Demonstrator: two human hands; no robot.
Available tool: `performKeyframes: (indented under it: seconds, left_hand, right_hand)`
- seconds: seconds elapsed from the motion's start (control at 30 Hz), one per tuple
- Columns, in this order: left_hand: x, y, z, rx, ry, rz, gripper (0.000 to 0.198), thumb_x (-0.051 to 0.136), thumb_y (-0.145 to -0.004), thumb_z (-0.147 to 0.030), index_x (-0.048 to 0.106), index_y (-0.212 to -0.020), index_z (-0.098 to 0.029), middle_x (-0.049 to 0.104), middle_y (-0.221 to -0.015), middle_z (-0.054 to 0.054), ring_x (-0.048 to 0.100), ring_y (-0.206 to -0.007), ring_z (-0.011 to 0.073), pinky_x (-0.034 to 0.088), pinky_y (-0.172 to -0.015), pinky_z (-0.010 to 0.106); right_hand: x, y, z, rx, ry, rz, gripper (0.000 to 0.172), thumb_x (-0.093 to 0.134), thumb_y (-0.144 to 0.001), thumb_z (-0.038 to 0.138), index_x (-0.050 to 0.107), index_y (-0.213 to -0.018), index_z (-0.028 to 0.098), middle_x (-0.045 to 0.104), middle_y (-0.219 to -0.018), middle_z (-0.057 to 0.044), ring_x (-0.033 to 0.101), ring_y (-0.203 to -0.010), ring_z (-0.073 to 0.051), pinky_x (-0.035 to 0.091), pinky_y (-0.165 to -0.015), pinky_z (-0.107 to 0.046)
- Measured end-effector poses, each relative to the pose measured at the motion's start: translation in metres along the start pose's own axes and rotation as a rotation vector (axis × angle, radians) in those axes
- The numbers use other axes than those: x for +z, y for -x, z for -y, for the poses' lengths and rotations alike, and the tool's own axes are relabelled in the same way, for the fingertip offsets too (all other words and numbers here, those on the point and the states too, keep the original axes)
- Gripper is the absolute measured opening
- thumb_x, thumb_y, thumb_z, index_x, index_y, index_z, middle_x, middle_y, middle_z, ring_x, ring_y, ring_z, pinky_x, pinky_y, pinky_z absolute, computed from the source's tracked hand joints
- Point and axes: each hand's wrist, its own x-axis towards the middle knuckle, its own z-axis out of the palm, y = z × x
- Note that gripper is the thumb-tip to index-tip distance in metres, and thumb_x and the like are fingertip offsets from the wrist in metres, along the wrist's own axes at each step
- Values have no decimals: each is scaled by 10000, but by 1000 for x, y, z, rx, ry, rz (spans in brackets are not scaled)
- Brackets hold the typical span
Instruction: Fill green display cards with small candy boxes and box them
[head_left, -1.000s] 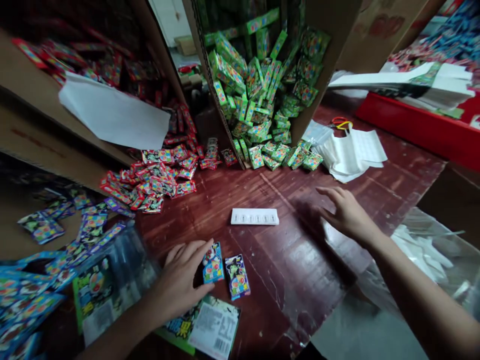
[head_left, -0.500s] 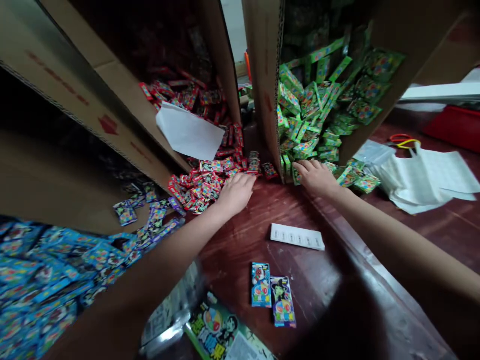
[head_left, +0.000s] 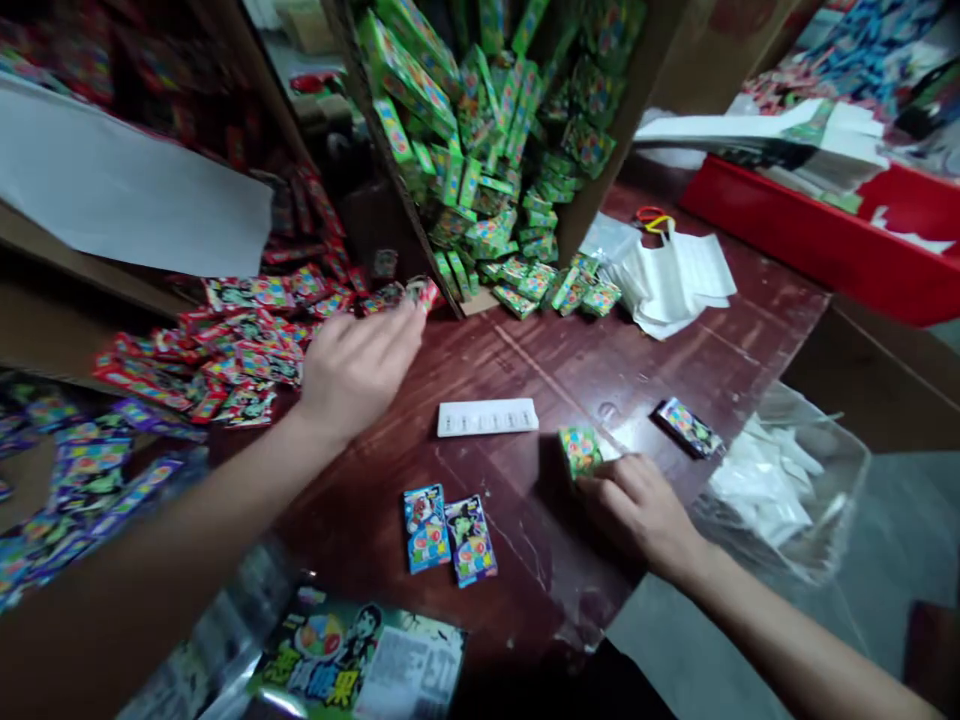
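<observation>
My left hand (head_left: 364, 362) is at the right end of a loose pile of red candy packets (head_left: 247, 345). Its fingers are close together, with a small red candy packet (head_left: 424, 292) at their tips, beside the box edge; the thumb is hidden. My right hand (head_left: 637, 505) pinches a green candy packet (head_left: 579, 450) just over the table's right part. Between the hands lies a white printed strip (head_left: 487, 417). A blue candy packet (head_left: 426, 528) and a purple candy packet (head_left: 471, 540) lie side by side nearer me.
An open carton holds green packets (head_left: 487, 150), some spilling out. Purple packets (head_left: 90, 470) lie at left. A printed green bag (head_left: 360, 650) lies in front. Further right are a dark packet (head_left: 686, 428), white cloth (head_left: 675, 280), scissors (head_left: 654, 220), a red tray (head_left: 795, 220) and a plastic bin (head_left: 855, 490).
The view has swung right. My right hand has left the green packets' carton and come back toward me with a green candy packet. My left hand has moved right along the red pile.
</observation>
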Motion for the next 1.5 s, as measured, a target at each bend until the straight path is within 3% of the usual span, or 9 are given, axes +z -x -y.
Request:
performKeyframes:
  seconds: [0.17, 0.33, 0.47, 0.67, 0.83, 1.03, 1.17, 1.33, 1.5]
  left_hand:
    - [-55, 55, -127, 336, 116, 15, 320, 545, -966, -133, 591, -1282, -108, 687, -1298, 161, 684, -863, 222, 449, -707, 383]
    - [-50, 52, -194, 240, 335, 294, 519, 681, -904, -277, 510, -1375, -139, 631, -1366, 156, 664, -1013, 256, 470, -859, 397]
    - [-33, 30, -187, 125, 488, 511, 1011, 806, -756, -451, 257, -1548, -145, 437, -1550, 170, 456, -1356, 335, 371, -1058, 442]
    - [-20, 34, -197, -125, 502, 544, 915, 723, -787, -509, 338, -1504, -91, 608, -1331, 169, 542, -1198, 332, 373, -1024, 454]
    - [-20, 38, -219, -265, 494, 525, 961, 719, -801, -552, 286, -1523, -89, 594, -1348, 196, 538, -1232, 343, 382, -1020, 468]
    - [-68, 78, -160, -76, 529, 566, 1193, 745, -688, -721, 174, -1587, -182, 305, -1627, 177, 316, -1472, 353, 240, -1184, 482]
    - [-106, 139, -128, 122, 511, 694, 1114, 817, -686, -583, 243, -1586, -266, 317, -1636, 125, 314, -1483, 353, 181, -1212, 499]
    - [-116, 191, -147, 84, 443, 800, 901, 745, -775, -241, 310, -1557, -350, 345, -1630, 79, 382, -1455, 313, 248, -1180, 507]
    - [-127, 206, -181, -61, 445, 838, 898, 780, -758, -315, 342, -1542, -316, 442, -1566, 91, 451, -1371, 340, 300, -1124, 540]
  right_hand:
    - [0, 44, 9, 259, -297, 119, 542, 679, -912, 447, 499, -1340, 167, 617, -1155, -147, 596, -1050, -276, 510, -881, -428]
    - [-12, 17, -23, 135, -358, 229, 979, 703, -848, 555, 178, -1581, 175, 330, -1576, -213, 348, -1430, -368, 380, -1126, -552]
    - [-14, -2, -28, 74, -267, 380, 909, 671, -844, 605, 278, -1554, 194, 561, -1365, -182, 534, -1248, -361, 464, -1020, -527]
    - [-4, -8, 6, 715, 123, 360, 685, 348, -933, 744, 557, -1197, 148, 626, -1100, -192, 715, -840, -331, 526, -652, -390]
    - [0, -13, 35, 813, -48, 449, 507, 245, -1051, 511, 447, -1329, 139, 727, -928, -166, 746, -804, -305, 520, -662, -364]
    - [-29, 11, -13, 474, -310, 331, 763, 440, -971, 630, 299, -1519, 118, 720, -1156, -204, 713, -1029, -334, 553, -863, -459]
    - [-24, 9, -35, -41, -289, 202, 996, 595, -843, 721, 233, -1579, 155, 385, -1579, -212, 371, -1457, -368, 320, -1174, -579]
    - [22, -27, 5, -424, -316, 301, 915, 553, -847, 752, 318, -1569, 242, 236, -1660, -151, 206, -1526, -378, 154, -1211, -643]
    - [39, -57, 45, -445, -331, 302, 970, 498, -848, 790, 283, -1586, 198, 181, -1667, -185, 186, -1526, -397, 166, -1206, -635]
